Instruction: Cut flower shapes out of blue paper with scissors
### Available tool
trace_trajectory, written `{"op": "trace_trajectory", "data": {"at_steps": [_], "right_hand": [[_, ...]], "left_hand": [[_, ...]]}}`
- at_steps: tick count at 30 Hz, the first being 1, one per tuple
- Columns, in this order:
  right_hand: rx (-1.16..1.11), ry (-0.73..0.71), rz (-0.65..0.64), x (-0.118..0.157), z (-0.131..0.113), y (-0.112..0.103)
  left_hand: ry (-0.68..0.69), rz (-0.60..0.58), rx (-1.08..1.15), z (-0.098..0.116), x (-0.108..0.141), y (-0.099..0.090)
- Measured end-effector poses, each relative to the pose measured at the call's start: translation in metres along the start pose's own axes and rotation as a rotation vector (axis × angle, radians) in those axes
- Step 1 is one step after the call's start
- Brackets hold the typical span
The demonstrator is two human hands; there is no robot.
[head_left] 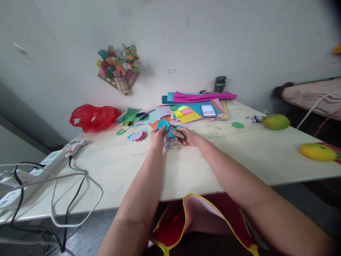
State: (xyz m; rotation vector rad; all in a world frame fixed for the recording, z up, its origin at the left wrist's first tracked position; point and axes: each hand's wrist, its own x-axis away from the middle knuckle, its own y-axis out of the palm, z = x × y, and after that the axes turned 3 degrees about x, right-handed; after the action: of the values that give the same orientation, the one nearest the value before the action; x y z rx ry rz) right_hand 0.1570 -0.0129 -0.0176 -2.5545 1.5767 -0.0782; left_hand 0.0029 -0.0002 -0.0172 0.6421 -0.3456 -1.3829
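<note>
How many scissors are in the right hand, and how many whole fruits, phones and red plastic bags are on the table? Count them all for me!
Scissors in the right hand: 1
Fruits: 2 (green fruit, yellow fruit)
Phone: 1
Red plastic bag: 1
Total: 5

A handwritten mark (172, 71), reading "217" or "Z17", stands on the wall (183, 42), right of the flower bouquet (119, 67).

blue paper (161, 124), black-handled scissors (174, 127)
</note>
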Motion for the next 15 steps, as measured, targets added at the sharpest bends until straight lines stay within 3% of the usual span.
{"op": "trace_trajectory", "data": {"at_steps": [15], "right_hand": [[0.019, -0.003, 0.016, -0.0001, -0.0011, 0.0016]], "left_hand": [[0.001, 0.016, -0.021, 0.0003, 0.0010, 0.0004]]}}
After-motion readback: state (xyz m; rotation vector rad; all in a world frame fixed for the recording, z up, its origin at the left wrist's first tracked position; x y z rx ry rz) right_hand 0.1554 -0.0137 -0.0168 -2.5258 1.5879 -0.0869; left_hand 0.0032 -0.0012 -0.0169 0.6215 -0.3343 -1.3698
